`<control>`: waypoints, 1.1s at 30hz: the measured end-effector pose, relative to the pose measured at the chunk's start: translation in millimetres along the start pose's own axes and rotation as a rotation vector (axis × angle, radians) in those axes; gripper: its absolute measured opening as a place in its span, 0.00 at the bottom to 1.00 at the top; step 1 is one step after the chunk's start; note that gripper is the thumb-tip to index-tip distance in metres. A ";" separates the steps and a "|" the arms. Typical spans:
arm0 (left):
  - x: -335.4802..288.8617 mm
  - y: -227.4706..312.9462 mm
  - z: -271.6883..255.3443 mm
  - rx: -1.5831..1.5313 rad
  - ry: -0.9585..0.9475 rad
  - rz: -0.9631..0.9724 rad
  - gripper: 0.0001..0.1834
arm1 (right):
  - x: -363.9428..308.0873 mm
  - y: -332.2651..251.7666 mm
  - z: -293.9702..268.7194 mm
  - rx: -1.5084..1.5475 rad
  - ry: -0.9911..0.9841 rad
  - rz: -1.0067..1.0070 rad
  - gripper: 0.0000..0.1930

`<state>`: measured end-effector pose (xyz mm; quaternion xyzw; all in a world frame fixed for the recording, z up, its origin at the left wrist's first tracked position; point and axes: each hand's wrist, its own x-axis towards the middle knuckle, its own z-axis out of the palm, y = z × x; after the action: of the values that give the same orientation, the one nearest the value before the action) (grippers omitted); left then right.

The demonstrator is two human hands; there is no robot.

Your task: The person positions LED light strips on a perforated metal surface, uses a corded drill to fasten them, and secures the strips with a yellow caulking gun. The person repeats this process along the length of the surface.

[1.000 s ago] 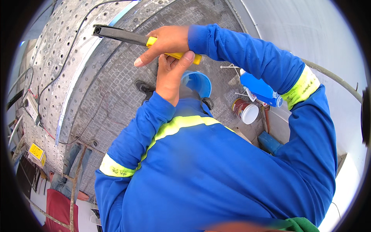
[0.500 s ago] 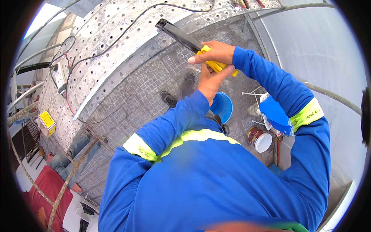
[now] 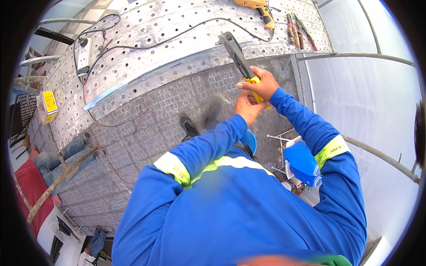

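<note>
In front of me I hold a long black tool (image 3: 236, 54) with a yellow handle; its exact kind does not show. My right hand (image 3: 264, 83) wraps the yellow handle near where it meets the black part. Just below, my left hand (image 3: 247, 107) closes on the lower end of that handle, its fingers partly hidden. The black end points up and left, over the edge of a platform of perforated metal planks (image 3: 177, 37).
On the planks lie a yellow drill (image 3: 259, 9), pliers (image 3: 293, 35), a cable and a power strip (image 3: 84, 57). A yellow box (image 3: 49, 102) is at the left. Blue container (image 3: 301, 162) and bucket (image 3: 250, 141) stand near my legs. Metal rails run beside me. People are below left.
My view has shifted, bringing the drill and pliers into sight. The tool is turned more upright, both hands still on it. One of my feet is blurred by motion.
</note>
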<state>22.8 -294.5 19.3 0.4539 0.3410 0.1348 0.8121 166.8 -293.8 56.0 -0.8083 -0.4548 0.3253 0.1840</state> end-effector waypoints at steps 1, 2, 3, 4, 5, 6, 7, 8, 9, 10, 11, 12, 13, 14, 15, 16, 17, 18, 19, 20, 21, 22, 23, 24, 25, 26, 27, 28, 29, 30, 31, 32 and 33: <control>-0.6 1.0 -1.4 0.017 0.014 0.051 0.37 | -0.2 -0.9 1.3 -0.022 0.043 -0.002 0.40; -3.5 2.5 -0.6 0.053 0.044 0.070 0.36 | -1.4 -2.8 1.7 -0.022 0.040 -0.032 0.41; -6.9 4.3 0.4 0.089 0.066 0.087 0.35 | -2.9 -5.5 1.3 -0.020 0.060 -0.052 0.42; -10.2 6.1 -1.1 -0.053 0.034 0.050 0.33 | -6.2 -8.4 -1.2 -0.024 0.074 -0.042 0.44; -13.1 7.6 -4.6 -0.190 -0.016 0.004 0.31 | -8.2 -12.8 -3.9 -0.026 0.055 -0.035 0.46; -15.2 7.9 -8.5 -0.324 -0.088 -0.062 0.29 | -11.6 -16.6 -8.9 -0.026 0.056 0.006 0.49; -14.2 7.2 -14.9 -0.402 -0.182 -0.026 0.25 | -14.3 -20.3 -15.6 -0.001 -0.006 0.034 0.51; -11.3 5.5 -20.9 -0.424 -0.186 -0.117 0.23 | -16.2 -26.4 -15.2 -0.028 0.043 0.032 0.51; -8.5 2.0 -27.0 -0.501 -0.222 -0.113 0.22 | -19.4 -32.2 -14.5 -0.045 0.076 0.027 0.43; -2.2 -1.7 -31.1 -0.485 -0.230 -0.122 0.20 | -17.8 -36.4 -17.7 -0.087 -0.012 0.078 0.42; 1.0 -7.0 -34.5 -0.440 -0.247 -0.056 0.20 | -20.6 -42.1 -12.8 -0.101 0.049 0.113 0.41; 7.4 -9.9 -38.4 -0.389 -0.201 -0.090 0.21 | -22.9 -45.1 -11.3 -0.099 0.047 0.135 0.39; 10.1 -13.5 -40.7 -0.377 -0.197 -0.060 0.21 | -25.1 -47.8 -6.9 -0.109 0.139 0.133 0.37; 14.0 -14.3 -44.3 -0.359 -0.246 -0.017 0.22 | -29.7 -49.2 -1.4 -0.143 0.259 0.121 0.31; 17.1 -14.2 -47.0 -0.372 -0.241 -0.035 0.23 | -34.5 -48.5 3.5 -0.143 0.302 0.122 0.29; 19.0 -13.0 -50.8 -0.371 -0.247 -0.033 0.23 | -38.8 -48.7 9.5 -0.141 0.341 0.118 0.27; 21.1 -11.1 -54.2 -0.361 -0.248 -0.022 0.23 | -43.4 -48.0 14.1 -0.144 0.393 0.115 0.25; 24.4 -8.5 -57.3 -0.328 -0.249 -0.047 0.24 | -47.8 -47.9 18.7 -0.143 0.416 0.103 0.23; 28.0 -5.8 -60.3 -0.290 -0.248 -0.060 0.25 | -52.7 -48.3 21.4 -0.154 0.453 0.091 0.20; 30.6 -4.2 -62.8 -0.245 -0.234 -0.056 0.25 | -56.8 -49.7 22.5 -0.167 0.484 0.077 0.18; 32.7 -3.1 -65.4 -0.191 -0.263 -0.044 0.26 | -60.9 -52.6 21.6 -0.182 0.503 0.079 0.17; 34.1 -2.5 -67.5 -0.130 -0.280 -0.011 0.26 | -64.0 -57.3 18.3 -0.200 0.521 0.074 0.16; 35.1 -3.3 -68.1 -0.070 -0.295 0.025 0.27 | -66.5 -61.8 12.0 -0.219 0.493 0.100 0.15; 34.5 -4.8 -68.8 -0.033 -0.265 0.031 0.27 | -70.2 -68.9 5.7 -0.169 0.539 0.100 0.10; 33.0 -7.9 -67.6 0.005 -0.230 0.041 0.28 | -73.7 -73.6 -3.8 -0.168 0.559 0.069 0.10; 30.6 -10.1 -66.9 0.035 -0.182 0.084 0.28 | -75.9 -77.6 -16.0 -0.159 0.501 0.059 0.09; 28.1 -13.3 -64.0 0.035 -0.186 0.003 0.27 | -76.6 -83.3 -28.5 -0.148 0.377 0.058 0.09; 26.0 -15.6 -60.2 0.039 -0.166 -0.022 0.26 | -76.8 -85.6 -43.2 -0.136 0.382 0.006 0.10; 22.0 -16.8 -57.2 -0.011 -0.078 -0.164 0.24 | -75.5 -87.5 -58.2 -0.146 0.370 -0.026 0.11; 18.0 -16.6 -53.4 0.040 -0.141 -0.140 0.21 | -75.2 -89.2 -70.4 -0.172 0.302 -0.067 0.11; 14.2 -13.9 -50.8 -0.001 -0.179 -0.110 0.18 | -75.4 -91.3 -79.7 -0.167 0.222 -0.086 0.12; 11.3 -11.4 -45.6 -0.048 -0.173 -0.068 0.17 | -75.0 -95.7 -82.8 -0.183 0.274 -0.110 0.15; 8.8 -6.9 -41.9 -0.064 -0.159 -0.075 0.16 | -75.3 -96.6 -85.3 -0.209 0.248 -0.151 0.16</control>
<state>0.2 -266.6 -5.1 0.4239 0.2878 0.0785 0.8552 138.3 -308.3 201.8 -0.8206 -0.5194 0.1593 0.1773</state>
